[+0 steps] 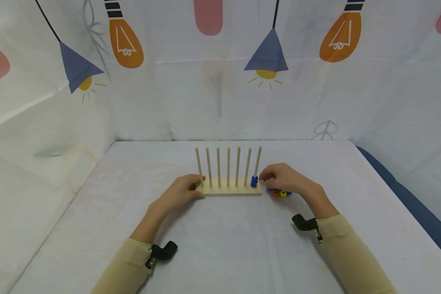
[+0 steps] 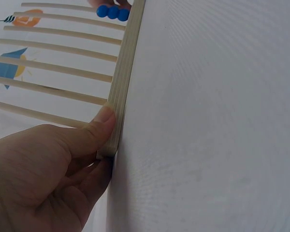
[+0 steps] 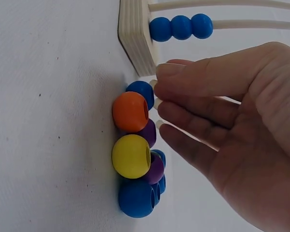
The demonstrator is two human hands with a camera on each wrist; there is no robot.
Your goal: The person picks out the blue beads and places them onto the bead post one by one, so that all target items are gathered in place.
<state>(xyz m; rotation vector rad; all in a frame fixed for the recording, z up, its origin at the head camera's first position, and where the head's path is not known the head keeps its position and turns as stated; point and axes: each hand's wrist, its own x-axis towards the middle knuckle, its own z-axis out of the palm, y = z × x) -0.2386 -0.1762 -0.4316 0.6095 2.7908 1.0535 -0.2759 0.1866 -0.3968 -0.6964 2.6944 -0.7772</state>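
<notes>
A wooden peg board [image 1: 228, 190] with a row of several upright pegs stands on the table. My left hand [image 1: 177, 191] grips its left end, thumb [image 2: 104, 115] along the front edge and fingers behind. Three blue beads [image 3: 181, 27] are stacked on the rightmost peg. Just right of the board, my right hand [image 1: 284, 177] hovers over loose beads, with its fingers loosely bent and nothing visible held in them. Under it lie an orange bead [image 3: 129, 111], a yellow bead [image 3: 130, 156], purple beads and several blue beads [image 3: 137, 198], partly hidden behind one another.
A white cloth [image 1: 220, 241] covers the table. Behind it hangs a white curtain [image 1: 213, 98] printed with lamps and bulbs. A dark mount [image 1: 164, 250] sits on the left wrist, another [image 1: 304, 223] on the right. Dark blue fabric [image 1: 408, 194] shows past the right edge.
</notes>
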